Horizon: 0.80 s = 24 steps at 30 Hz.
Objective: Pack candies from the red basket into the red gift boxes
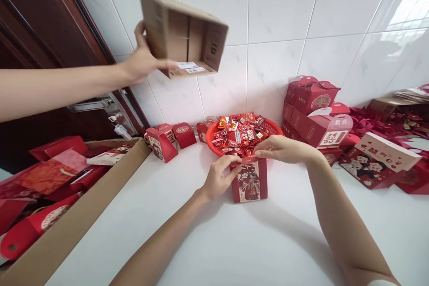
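A small red gift box (250,183) with a printed couple on its front stands upright on the white table, in front of a red basket (210,137) heaped with red-wrapped candies (236,136). My left hand (219,178) pinches the box's upper left edge between thumb and fingers. At the upper right edge, my right hand (281,148) has its bent fingers closed on the rim. Part of the box's top is hidden behind my fingers. From the left, another person's hand (142,60) holds a tilted brown cardboard box (187,31) in the air, its open side showing bare cardboard inside.
On the left, a large carton (100,208) is full of red gift boxes. Small red boxes (162,143) stand by the tiled wall. Stacked gift boxes (311,111), a box with a cream flap (378,161) and dark red ribbons (365,123) lie to the right.
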Motion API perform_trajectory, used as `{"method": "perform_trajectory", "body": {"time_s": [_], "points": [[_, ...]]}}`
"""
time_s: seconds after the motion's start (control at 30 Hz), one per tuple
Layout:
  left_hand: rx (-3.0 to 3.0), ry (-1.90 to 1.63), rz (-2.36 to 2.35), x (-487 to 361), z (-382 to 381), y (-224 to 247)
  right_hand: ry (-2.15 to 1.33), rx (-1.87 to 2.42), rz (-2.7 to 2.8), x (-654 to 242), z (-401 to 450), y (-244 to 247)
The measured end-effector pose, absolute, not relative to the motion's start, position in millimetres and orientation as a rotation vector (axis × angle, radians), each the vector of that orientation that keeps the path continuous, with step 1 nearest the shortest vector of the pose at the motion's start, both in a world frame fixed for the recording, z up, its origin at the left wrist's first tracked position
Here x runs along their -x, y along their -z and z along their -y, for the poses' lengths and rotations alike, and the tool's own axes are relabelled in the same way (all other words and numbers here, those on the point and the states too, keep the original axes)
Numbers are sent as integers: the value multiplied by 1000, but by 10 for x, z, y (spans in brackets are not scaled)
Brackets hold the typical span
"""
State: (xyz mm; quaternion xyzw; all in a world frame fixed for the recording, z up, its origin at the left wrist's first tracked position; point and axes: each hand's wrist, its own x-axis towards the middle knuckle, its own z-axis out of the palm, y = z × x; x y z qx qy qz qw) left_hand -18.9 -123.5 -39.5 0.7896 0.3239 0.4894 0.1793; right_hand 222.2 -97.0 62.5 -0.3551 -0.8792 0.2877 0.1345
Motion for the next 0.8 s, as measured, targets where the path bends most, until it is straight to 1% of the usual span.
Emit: {"method": "perform_trajectory", "body": {"time_s": [0.17, 0.3, 0.43, 0.53, 0.63, 0.73, 0.8], "points": [[-2301, -1449, -874, 164, 1237, 383, -811, 1112, 2599, -2174, 942, -590], [-2292, -1401, -905, 184, 1264, 365, -819, 1134, 2583, -2160, 941, -554], [-2214, -1408, -931, 205, 1248, 426, -735, 1088, 2533, -2159, 976, -371], [-2061, -1403, -1008, 198, 1224, 495, -663, 1027, 2377, -2149, 1064, -160], [-1970, -1340, -994, 186, 1227, 516, -722, 979, 2180, -2203, 1197, -13], [-2016, -1270, -896, 208, 1256, 481, -734, 1039, 2013, -2459, 1382, -37], [-2048, -1279, -874, 259, 1264, 445, -668, 1178, 1880, -2779, 1542, -129]]}}
